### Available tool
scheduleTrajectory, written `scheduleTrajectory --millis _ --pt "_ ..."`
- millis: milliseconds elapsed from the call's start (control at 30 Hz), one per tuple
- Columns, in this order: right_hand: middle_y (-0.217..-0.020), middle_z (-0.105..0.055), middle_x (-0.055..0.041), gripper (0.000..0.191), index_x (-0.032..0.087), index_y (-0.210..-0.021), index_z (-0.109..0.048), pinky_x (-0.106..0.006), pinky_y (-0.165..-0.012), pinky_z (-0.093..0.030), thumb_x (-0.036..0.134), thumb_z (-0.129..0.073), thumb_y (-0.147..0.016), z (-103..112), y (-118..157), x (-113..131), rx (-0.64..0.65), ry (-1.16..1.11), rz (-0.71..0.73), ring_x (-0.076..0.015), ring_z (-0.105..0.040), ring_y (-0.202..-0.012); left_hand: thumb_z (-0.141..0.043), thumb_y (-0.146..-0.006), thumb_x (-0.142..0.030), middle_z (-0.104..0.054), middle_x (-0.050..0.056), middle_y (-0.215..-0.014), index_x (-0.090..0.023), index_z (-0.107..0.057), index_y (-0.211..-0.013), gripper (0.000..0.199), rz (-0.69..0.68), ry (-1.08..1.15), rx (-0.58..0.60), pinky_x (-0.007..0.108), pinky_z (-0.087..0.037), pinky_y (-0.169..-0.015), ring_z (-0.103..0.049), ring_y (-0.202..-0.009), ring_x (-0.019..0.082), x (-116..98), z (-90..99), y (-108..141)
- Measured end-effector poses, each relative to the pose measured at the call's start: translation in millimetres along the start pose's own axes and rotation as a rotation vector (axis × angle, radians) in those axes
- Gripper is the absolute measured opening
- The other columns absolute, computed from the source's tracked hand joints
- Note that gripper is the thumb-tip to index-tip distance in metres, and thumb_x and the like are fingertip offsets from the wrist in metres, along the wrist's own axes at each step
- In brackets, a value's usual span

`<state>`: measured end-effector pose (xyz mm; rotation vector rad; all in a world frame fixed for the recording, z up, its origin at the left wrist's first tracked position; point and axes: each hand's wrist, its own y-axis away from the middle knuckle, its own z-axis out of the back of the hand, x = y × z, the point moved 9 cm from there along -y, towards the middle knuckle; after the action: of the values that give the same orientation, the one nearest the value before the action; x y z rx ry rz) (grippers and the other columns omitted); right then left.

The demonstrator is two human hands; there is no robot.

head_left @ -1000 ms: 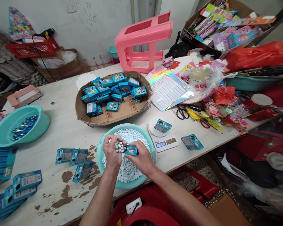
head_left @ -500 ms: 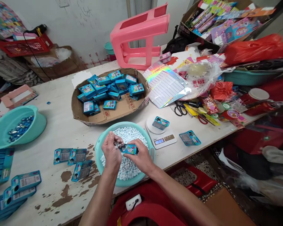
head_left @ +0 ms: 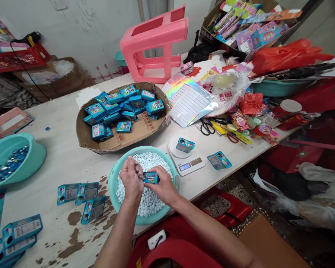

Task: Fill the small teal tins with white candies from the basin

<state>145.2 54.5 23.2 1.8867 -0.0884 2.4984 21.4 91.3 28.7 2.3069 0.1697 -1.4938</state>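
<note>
My right hand grips a small blue candy box labelled "Caramelo Macizo" between thumb and fingers, lying sideways over a turquoise basin. At the box's left end my left hand is curled closed; the small candies it cups are mostly hidden by its fingers. Pale white-blue candies fill the basin below both hands. To the right, another blue box rests on a white kitchen scale with a lit display.
Behind the basin, a cut-down cardboard box holds several blue boxes. More blue boxes lie at left, near a turquoise bowl of wrapped sweets. One flattened blue box, scissors and a pink stool are also on the table.
My left hand has closed further over the candies at the box's end, so fewer show. The whole view has shifted, with most things appearing further left.
</note>
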Motion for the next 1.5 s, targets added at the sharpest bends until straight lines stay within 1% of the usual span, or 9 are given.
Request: scheduleTrajectory --millis 167,233,333,433,567,800,1167,1300,1500 --pt "-0.086 -0.059 0.0013 0.039 0.022 -0.089 -0.062 -0.03 -0.076 -0.045 0.021 -0.084 -0.057 10 5 3 0.007 -0.143 -0.012 -0.0172 -0.057 -0.083 -0.065 -0.077 -0.041 -0.034 -0.008 -0.049 -0.016 -0.046 -0.067 0.033 0.165 0.125 0.103 0.015 -0.022 -0.033 -0.031 -0.037 0.003 -9 3.0 -13" --pt "-0.091 -0.06 -0.0001 0.043 0.022 -0.093 -0.062 -0.03 -0.08 -0.046 0.025 -0.085 -0.056 26 15 12 0.014 -0.221 0.019 -0.0179 -0.058 -0.087 -0.065 -0.076 -0.042 -0.039 -0.006 -0.052 -0.016 -0.045 -0.067 0.034 0.181 0.155 0.07 0.015 -0.031 -0.038 -0.04 -0.042 0.004 -7 20.0 -27" --pt "-0.094 -0.06 -0.0012 0.043 0.023 -0.095 -0.063 -0.03 -0.082 -0.046 0.028 -0.085 -0.057 59 38 19 0.009 -0.283 0.022 -0.0186 -0.059 -0.09 -0.069 -0.07 -0.038 -0.047 -0.003 -0.058 -0.016 -0.046 -0.066 0.032 0.369 -0.051 0.004 0.017 -0.035 -0.042 -0.046 -0.048 0.006 30 55.5 -36" --pt "-0.093 -0.06 -0.0011 0.039 0.024 -0.095 -0.064 -0.028 -0.077 -0.047 0.026 -0.083 -0.06 101 64 4 -0.064 -0.265 -0.063 -0.0181 -0.059 -0.087 -0.071 -0.064 -0.038 -0.052 -0.002 -0.061 -0.015 -0.052 -0.071 0.031 0.559 -0.349 0.184 0.017 -0.028 -0.038 -0.041 -0.044 0.006 71 69.8 -24" --pt "-0.091 -0.06 -0.0009 0.033 0.024 -0.093 -0.064 -0.027 -0.072 -0.048 0.026 -0.08 -0.063 149 97 -34 -0.208 -0.168 -0.22 -0.0171 -0.059 -0.081 -0.067 -0.067 -0.044 -0.053 -0.001 -0.057 -0.015 -0.056 -0.072 0.031 0.492 -0.658 0.435 0.02 -0.033 -0.044 -0.042 -0.047 0.009 82 60.7 -9" --pt "-0.091 -0.061 -0.0028 0.032 0.022 -0.092 -0.065 -0.03 -0.073 -0.05 0.03 -0.078 -0.063 180 119 -61 -0.354 -0.078 -0.311 -0.0195 -0.061 -0.08 -0.066 -0.064 -0.031 -0.056 0.001 -0.054 -0.015 -0.064 -0.069 0.017 0.331 -0.881 0.683 0.024 -0.039 -0.05 -0.05 -0.049 0.014 76 -4.7 -24" --pt "-0.091 -0.063 -0.0042 0.033 0.022 -0.091 -0.066 -0.03 -0.071 -0.052 0.034 -0.078 -0.063 200 116 -85 -0.374 -0.091 -0.352 -0.0212 -0.062 -0.078 -0.053 -0.069 -0.009 -0.063 0.003 -0.074 -0.019 -0.066 -0.075 0.018 -0.337 -1.246 0.954 0.026 -0.041 -0.062 -0.055 -0.066 0.017 87 -200.7 -35" --pt "-0.091 -0.064 -0.0036 0.033 0.022 -0.092 -0.066 -0.03 -0.072 -0.051 0.036 -0.076 -0.064 213 118 -93 -0.384 -0.084 -0.396 -0.0211 -0.062 -0.079 -0.05 -0.069 -0.005 -0.061 0.006 -0.083 -0.019 -0.066 -0.078 0.023 -0.444 -1.314 1.022 0.029 -0.04 -0.068 -0.055 -0.076 0.019 104 -227.6 -34" --pt "-0.089 -0.065 -0.005 0.033 0.021 -0.091 -0.067 -0.032 -0.071 -0.051 0.036 -0.076 -0.063 220 118 -100 -0.422 -0.072 -0.406 -0.023 -0.062 -0.08 -0.044 -0.071 -0.002 -0.06 0.006 -0.092 -0.019 -0.065 -0.091 0.034 -0.545 -1.417 1.113 0.029 -0.04 -0.07 -0.055 -0.079 0.018 116 -231.5 -31"
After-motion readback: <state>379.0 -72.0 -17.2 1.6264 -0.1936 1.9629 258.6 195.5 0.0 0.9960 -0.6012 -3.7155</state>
